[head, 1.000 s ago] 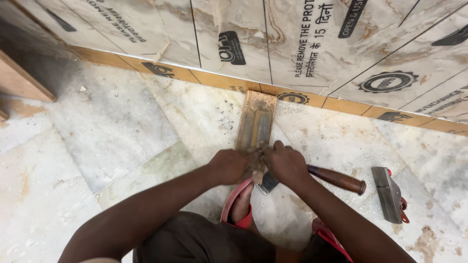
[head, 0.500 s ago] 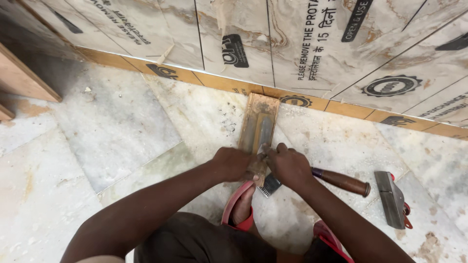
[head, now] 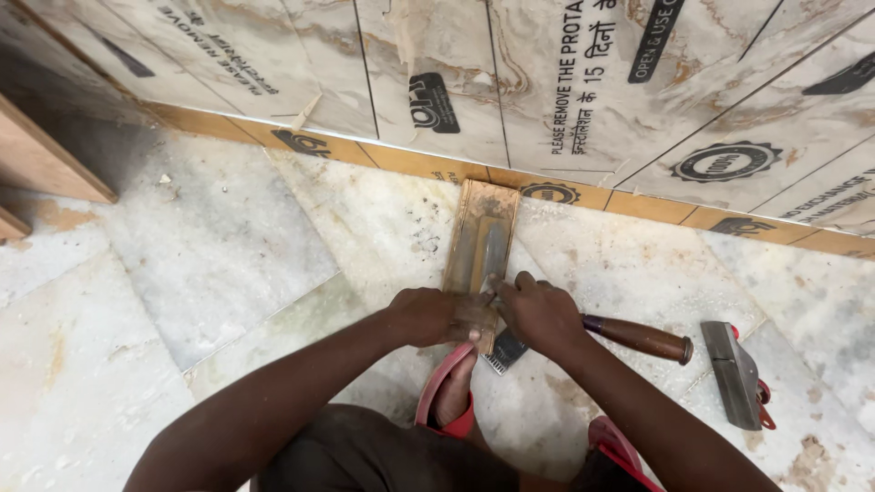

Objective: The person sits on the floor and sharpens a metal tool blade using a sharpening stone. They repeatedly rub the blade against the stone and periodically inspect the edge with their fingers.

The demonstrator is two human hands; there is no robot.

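Note:
A brown rectangular strip (head: 478, 239) with a grey smear down its middle lies flat on the marble floor, its far end against the base of the wall. My left hand (head: 436, 315) grips the strip's near end from the left. My right hand (head: 540, 313) presses its fingers on the same end from the right. Under my right hand lies a notched scraper; its toothed blade (head: 504, 353) shows below the hand and its dark wooden handle (head: 641, 338) points right. Whether the right hand also touches the scraper is unclear.
A flat metal tool with a red grip (head: 736, 375) lies on the floor at the right. My foot in a red sandal (head: 447, 394) sits just below the hands, another red sandal (head: 616, 444) further right. Film-covered wall tiles (head: 547, 82) stand behind; wooden boards (head: 41, 164) at left.
Both hands stay on the near end of the strip with only small finger shifts. The scraper and the red-gripped tool have not moved.

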